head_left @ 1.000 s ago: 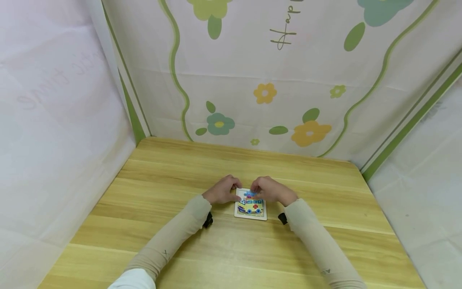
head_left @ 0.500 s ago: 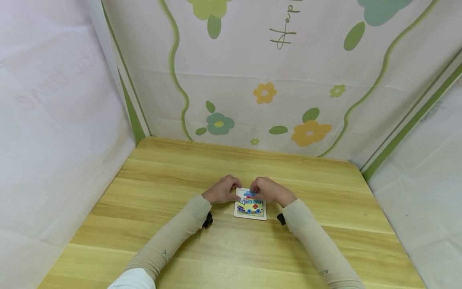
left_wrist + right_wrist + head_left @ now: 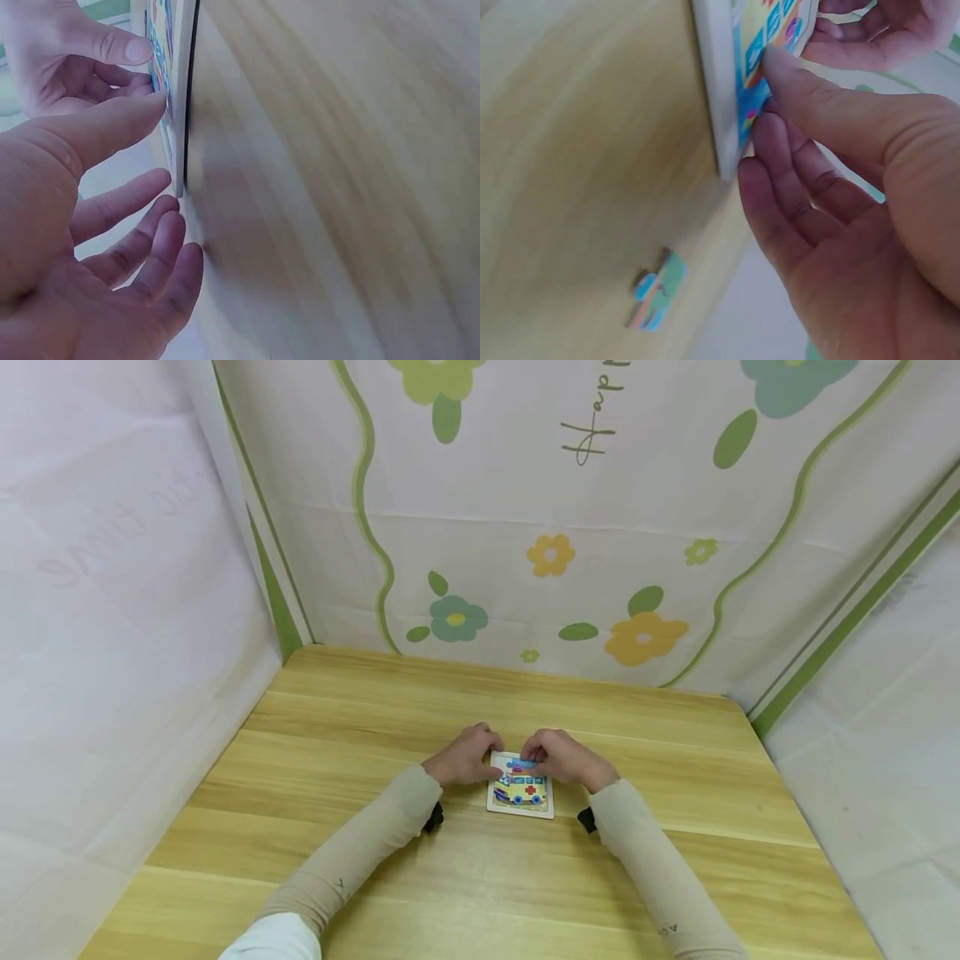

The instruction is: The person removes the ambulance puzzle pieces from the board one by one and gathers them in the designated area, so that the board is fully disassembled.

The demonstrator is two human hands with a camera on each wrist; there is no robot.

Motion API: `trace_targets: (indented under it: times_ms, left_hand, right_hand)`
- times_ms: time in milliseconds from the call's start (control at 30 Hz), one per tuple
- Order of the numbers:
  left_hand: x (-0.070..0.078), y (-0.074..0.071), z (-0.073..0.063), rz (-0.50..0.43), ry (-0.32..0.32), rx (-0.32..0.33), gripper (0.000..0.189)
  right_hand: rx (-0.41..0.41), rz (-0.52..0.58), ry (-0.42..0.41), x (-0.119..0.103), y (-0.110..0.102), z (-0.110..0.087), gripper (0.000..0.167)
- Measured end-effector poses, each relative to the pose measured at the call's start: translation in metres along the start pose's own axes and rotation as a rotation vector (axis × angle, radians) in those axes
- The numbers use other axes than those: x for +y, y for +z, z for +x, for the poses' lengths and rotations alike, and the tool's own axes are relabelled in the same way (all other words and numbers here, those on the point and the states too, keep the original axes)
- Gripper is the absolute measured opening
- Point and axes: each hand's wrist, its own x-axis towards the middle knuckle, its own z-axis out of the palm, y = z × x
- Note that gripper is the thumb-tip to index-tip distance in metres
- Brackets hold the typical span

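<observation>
A small framed jigsaw puzzle with an ambulance picture lies flat on the table. My left hand holds its left side, the thumb on the picture and the other fingers by the far edge. At the far right corner, my right hand pinches a blue puzzle piece against the board. The right thumb rests on the picture, and the fingertips partly hide the piece. Whether it sits flush I cannot tell. In the right wrist view, a loose green and blue puzzle piece lies on the table beyond the frame.
The wood-grain table runs back to a flowered white cloth wall. White cloth also hangs at the left and right sides. A dark wrist camera sits under each wrist.
The right hand makes only slight shifts at the puzzle's far right corner. The left hand and the board stay in place.
</observation>
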Motion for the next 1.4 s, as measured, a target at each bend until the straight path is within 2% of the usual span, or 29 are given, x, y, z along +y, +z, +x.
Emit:
trace_targets:
  times_ms: [200,400,667,1033,1400]
  left_hand:
    - [0.006,0.002,0.004,-0.003,0.039,0.027,0.041]
    - [0.009,0.007,0.008,-0.031,0.055,0.011,0.042]
    - [0.009,0.012,0.01,-0.027,0.053,-0.008,0.04]
    - [0.011,0.015,0.018,-0.042,-0.001,-0.045,0.038]
    - [0.014,0.013,0.018,-0.033,-0.002,-0.054,0.039]
  right_hand:
    - [0.028,0.039,-0.021,0.01,0.002,-0.001,0.017]
    - [0.022,0.088,-0.025,0.018,0.003,0.002,0.018]
    - [0.002,0.111,-0.055,0.018,0.003,0.005,0.019]
    - [-0.018,0.083,-0.02,0.016,-0.001,0.004,0.02]
    - [-0.04,0.074,0.012,0.01,-0.003,0.005,0.021]
